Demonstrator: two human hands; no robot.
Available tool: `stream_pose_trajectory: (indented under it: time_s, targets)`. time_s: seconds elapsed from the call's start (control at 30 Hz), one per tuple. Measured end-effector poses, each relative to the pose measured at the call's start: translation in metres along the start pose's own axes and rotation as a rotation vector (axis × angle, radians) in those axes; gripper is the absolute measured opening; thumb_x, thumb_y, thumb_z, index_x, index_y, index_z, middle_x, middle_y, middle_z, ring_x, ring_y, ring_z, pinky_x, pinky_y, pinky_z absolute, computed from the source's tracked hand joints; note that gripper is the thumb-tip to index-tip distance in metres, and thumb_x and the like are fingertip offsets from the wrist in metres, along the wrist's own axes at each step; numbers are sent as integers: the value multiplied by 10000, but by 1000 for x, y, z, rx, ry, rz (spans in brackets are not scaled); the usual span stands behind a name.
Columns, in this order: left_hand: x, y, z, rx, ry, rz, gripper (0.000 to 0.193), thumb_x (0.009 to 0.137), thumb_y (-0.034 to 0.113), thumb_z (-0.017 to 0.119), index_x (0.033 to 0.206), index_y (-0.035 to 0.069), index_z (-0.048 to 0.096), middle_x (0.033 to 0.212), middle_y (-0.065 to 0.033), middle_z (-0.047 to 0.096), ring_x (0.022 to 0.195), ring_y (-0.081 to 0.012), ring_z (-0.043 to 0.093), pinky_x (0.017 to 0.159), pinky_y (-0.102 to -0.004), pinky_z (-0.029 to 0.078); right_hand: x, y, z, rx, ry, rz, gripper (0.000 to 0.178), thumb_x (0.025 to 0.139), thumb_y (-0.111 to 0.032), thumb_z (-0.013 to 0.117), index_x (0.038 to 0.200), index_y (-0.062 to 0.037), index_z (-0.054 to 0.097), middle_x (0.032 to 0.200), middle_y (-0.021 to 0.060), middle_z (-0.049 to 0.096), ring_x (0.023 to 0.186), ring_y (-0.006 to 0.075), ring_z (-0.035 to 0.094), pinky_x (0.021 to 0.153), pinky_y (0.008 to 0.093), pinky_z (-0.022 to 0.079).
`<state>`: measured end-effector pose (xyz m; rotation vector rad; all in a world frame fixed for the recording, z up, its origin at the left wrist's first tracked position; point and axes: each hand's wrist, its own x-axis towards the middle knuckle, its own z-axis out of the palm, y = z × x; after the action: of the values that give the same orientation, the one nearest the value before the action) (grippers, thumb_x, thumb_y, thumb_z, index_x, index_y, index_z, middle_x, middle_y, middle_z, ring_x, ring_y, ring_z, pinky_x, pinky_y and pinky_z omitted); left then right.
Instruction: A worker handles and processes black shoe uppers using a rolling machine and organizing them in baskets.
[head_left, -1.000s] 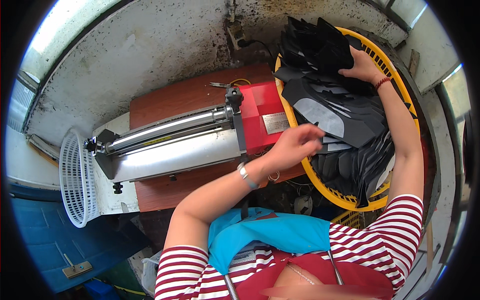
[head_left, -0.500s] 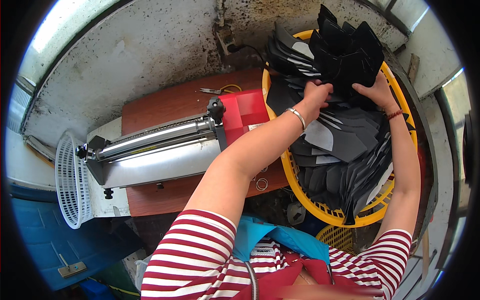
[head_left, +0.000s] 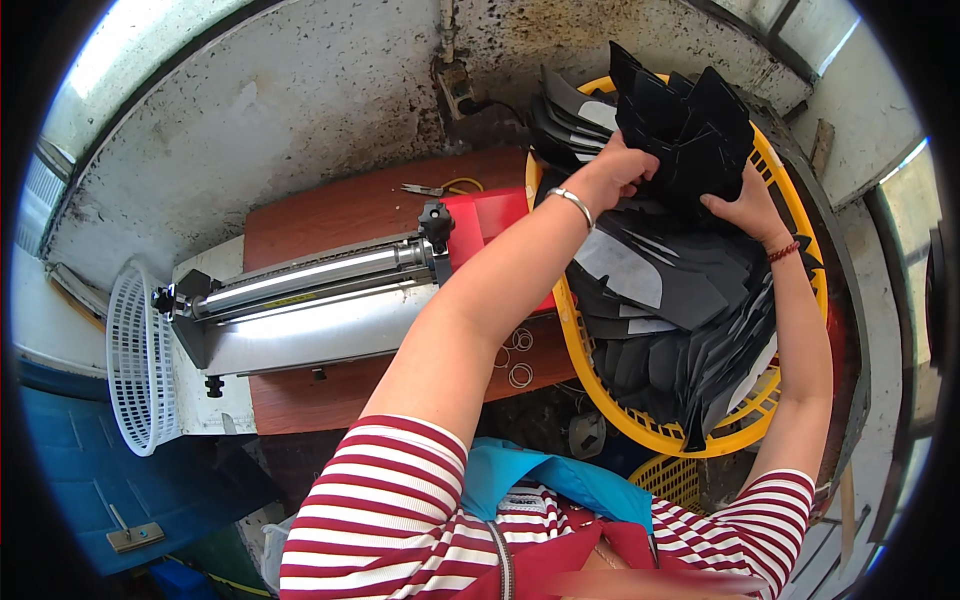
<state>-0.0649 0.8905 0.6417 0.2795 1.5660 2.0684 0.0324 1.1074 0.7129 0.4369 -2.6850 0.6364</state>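
Note:
Over the far part of a yellow plastic basket [head_left: 566, 345], a thick bundle of black cut sheet pieces [head_left: 685, 140] stands upright between my hands. My left hand [head_left: 622, 170] is closed on the bundle's left side with curled fingers. On its right side my right hand [head_left: 752, 212] grips it, thumb across the near face and the other fingers hidden behind. Below lie many more dark flat pieces [head_left: 690, 300], fanned in overlapping layers, some showing pale grey faces. Another stack of pieces [head_left: 575, 115] leans at the basket's far left rim.
Left of the basket, a roller machine [head_left: 320, 290] with a red housing [head_left: 482, 222] sits on a brown tabletop [head_left: 300, 215]. Pliers [head_left: 424, 189] lie behind it, and metal rings [head_left: 520, 374] near the front edge. A white basket [head_left: 140, 360] stands at the left end.
The bundle has shifted slightly left and nearer. My left hand has moved up along its left side and now closes on it; my right hand stays on the right side.

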Motion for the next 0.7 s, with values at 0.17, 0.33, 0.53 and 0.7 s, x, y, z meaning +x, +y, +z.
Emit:
stream_pose_trajectory:
  time_s: [0.17, 0.33, 0.53, 0.7]
  targets:
    - [28, -2, -23, -53, -322, -4, 475, 770, 5, 534, 1199, 189, 443, 860, 14, 511, 706, -96, 476, 572, -267, 363, -5, -23, 19, -114, 2, -208, 618, 630, -166, 784, 1172, 20, 553, 1057, 203, 635, 1002, 347, 609, 884, 365, 476]
    - [20, 14, 7, -184, -321, 203, 557, 744, 11, 537, 1252, 203, 414, 892, 11, 524, 682, -88, 490, 513, -244, 343, -17, -20, 14, -75, 168, -194, 471, 618, -127, 784, 1041, 13, 632, 975, 162, 667, 909, 309, 651, 835, 334, 497]
    - [-6, 69, 48, -145, -444, 400, 489, 760, 36, 533, 1229, 146, 449, 892, -2, 554, 702, -103, 542, 553, -237, 441, -34, -16, -21, -37, 457, -160, 477, 644, -97, 775, 1077, 23, 614, 1030, 114, 647, 957, 228, 626, 885, 323, 473]
    - [-19, 132, 76, -120, -592, 545, 625, 688, 151, 651, 1274, 74, 448, 996, -65, 607, 765, -130, 590, 612, -267, 484, -39, -50, -84, 13, 504, -76, 507, 682, -109, 765, 1132, 30, 575, 1084, 111, 626, 987, 200, 611, 898, 319, 471]
